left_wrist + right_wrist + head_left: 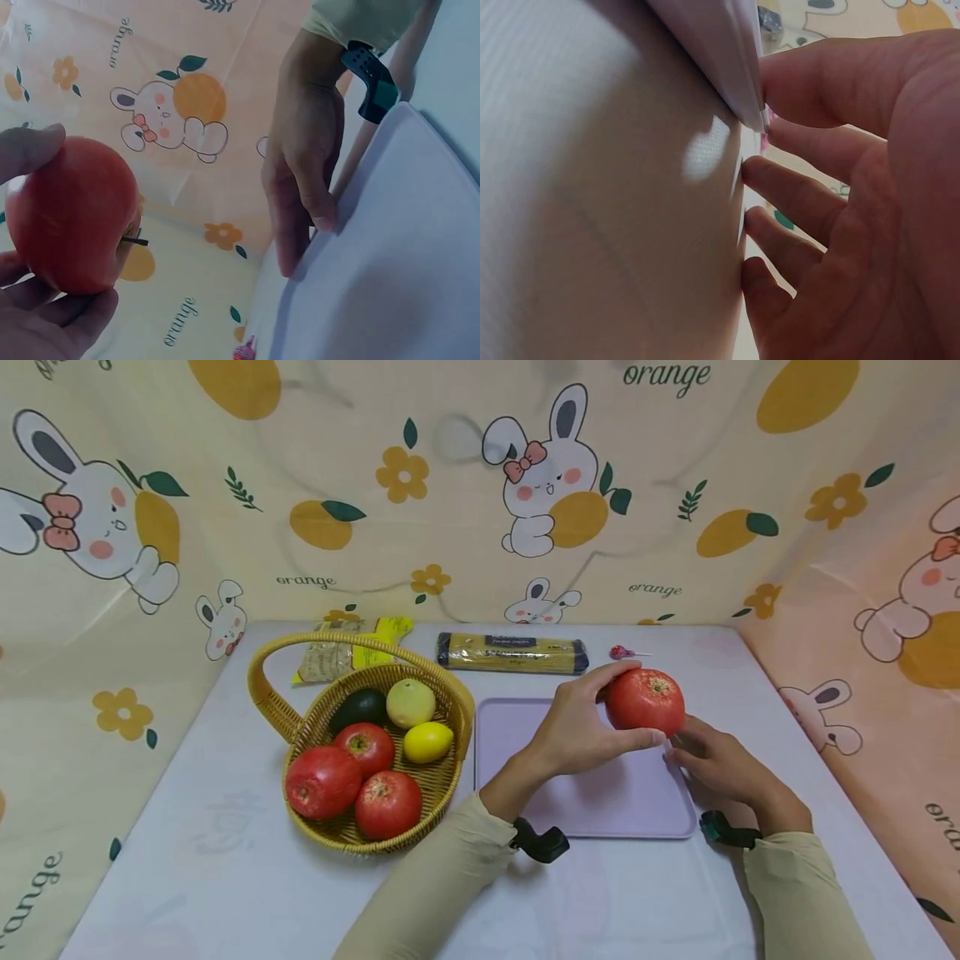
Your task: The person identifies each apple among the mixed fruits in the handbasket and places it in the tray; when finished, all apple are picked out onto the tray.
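Over a rectangular lilac tray [600, 814], our left hand [573, 727] grips a round red apple [645, 703]; our right hand [726, 766], fingers loosely extended, touches the tray.

Red apple [643, 706], lilac tray [600, 810].

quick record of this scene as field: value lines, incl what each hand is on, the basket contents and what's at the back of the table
left grip: holds a red apple above the tray
right grip: pinches the right edge of the tray
tray: pale purple, right of the basket
basket: woven, with handle
basket contents: three more red apples, lemon, pale round fruit, dark avocado
back row: yellow bag, pasta pack, lollipop
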Demonstrator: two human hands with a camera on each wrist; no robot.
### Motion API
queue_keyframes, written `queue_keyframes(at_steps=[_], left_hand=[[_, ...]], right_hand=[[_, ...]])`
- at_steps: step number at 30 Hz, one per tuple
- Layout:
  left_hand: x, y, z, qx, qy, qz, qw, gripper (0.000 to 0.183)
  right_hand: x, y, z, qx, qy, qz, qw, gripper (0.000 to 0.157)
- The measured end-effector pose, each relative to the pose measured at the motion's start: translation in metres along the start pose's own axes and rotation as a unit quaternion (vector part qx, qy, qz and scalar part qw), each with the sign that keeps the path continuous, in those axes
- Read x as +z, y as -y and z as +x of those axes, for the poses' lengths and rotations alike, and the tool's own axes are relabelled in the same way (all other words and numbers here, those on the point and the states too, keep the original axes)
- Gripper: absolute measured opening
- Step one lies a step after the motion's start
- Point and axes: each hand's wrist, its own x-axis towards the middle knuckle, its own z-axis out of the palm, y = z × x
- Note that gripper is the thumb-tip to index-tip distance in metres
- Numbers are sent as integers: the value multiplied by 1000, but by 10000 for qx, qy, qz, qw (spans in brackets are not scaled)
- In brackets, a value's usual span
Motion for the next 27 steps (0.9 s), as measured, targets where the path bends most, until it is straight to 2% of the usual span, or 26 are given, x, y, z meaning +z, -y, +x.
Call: queue_keyframes(at_steps=[6,12,19,27], left_hand=[[4,11,4,-337,-38,97,9994,83],[10,26,7,-652,42,696,9954,84],[18,43,10,-941,62,1216,9881,82],[28,58,10,-1625,-51,1504,9752,82]], right_hand=[[-1,0,1,145,63,-32,9999,81],[-2,0,1,177,62,-92,9998,79],[-2,1,1,194,144,-147,9996,82],[-2,1,-1,213,158,-101,9996,83]])
